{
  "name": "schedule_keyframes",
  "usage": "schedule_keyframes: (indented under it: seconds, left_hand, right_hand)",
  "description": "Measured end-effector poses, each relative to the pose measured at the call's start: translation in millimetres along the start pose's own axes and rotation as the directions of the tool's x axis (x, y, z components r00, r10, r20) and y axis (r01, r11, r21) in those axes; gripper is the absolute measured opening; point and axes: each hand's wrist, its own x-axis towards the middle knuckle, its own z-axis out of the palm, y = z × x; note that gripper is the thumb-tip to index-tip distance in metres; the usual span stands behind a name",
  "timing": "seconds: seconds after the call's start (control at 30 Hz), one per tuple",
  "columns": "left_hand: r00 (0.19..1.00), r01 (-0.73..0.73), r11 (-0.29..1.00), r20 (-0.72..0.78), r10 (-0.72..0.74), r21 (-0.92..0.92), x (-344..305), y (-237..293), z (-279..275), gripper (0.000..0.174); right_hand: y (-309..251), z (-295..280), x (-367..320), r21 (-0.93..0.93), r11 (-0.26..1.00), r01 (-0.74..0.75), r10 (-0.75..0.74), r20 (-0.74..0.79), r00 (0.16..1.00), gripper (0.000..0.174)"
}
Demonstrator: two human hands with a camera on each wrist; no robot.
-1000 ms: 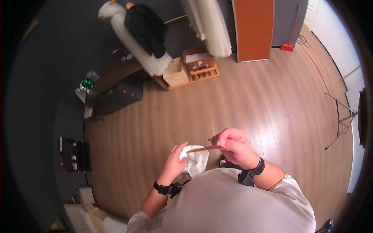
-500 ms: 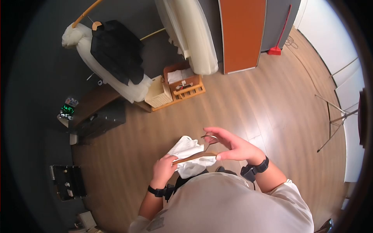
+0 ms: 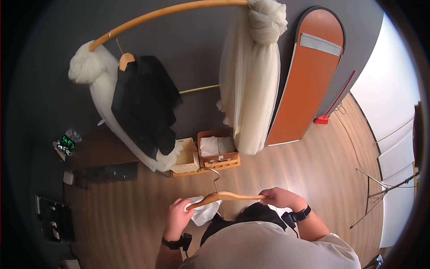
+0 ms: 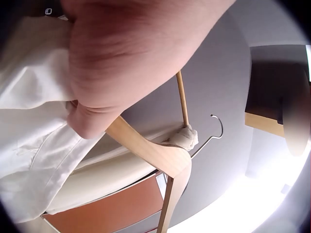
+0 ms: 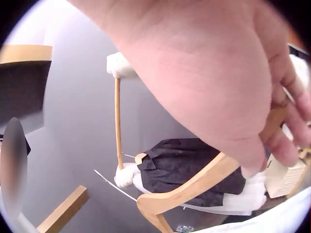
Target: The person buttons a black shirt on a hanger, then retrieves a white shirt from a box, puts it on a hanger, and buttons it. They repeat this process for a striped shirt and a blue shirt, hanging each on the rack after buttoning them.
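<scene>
With our left hand (image 3: 176, 219) pinching one end of the wooden hanger (image 3: 233, 196) beside white cloth (image 3: 205, 215) and our right hand (image 3: 283, 198) gripping the other, we seem to be steadying it; next likely calls for one hand holding the wood while the other manages the cloth.

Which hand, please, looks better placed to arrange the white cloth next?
Probably the left hand: the white cloth hangs beside it, at one end of the wooden hanger, while the right hand grips the opposite end.
</scene>
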Motion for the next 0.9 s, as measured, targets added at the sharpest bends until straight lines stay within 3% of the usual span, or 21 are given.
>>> schedule_keyframes:
  seconds: [0.13,0.3,0.5,0.73,0.9]
  left_hand:
    - [0.999,0.031,0.999,-0.04,-0.03,0.012,61,12,9,0.029]
    - [0.991,0.115,0.985,-0.084,-0.105,0.125,143,54,28,0.03]
    - [0.963,0.204,0.966,-0.213,-0.168,0.16,221,111,41,0.033]
    - [0.924,0.23,0.961,-0.344,-0.166,0.154,261,170,48,0.031]
    - [0.91,0.26,0.955,-0.366,-0.193,0.143,267,202,53,0.029]
  right_hand:
    - [18,-54,45,0.098,0.989,0.106,-0.105,-0.011,0.994,0.022]
    - [52,-138,107,0.061,0.954,0.295,-0.29,-0.075,0.954,0.025]
    - [41,-256,158,0.026,0.888,0.459,-0.452,-0.133,0.882,0.029]
    - [34,-347,200,-0.061,0.727,0.684,-0.682,-0.178,0.709,0.027]
    - [28,-392,221,-0.038,0.678,0.734,-0.734,-0.097,0.672,0.026]
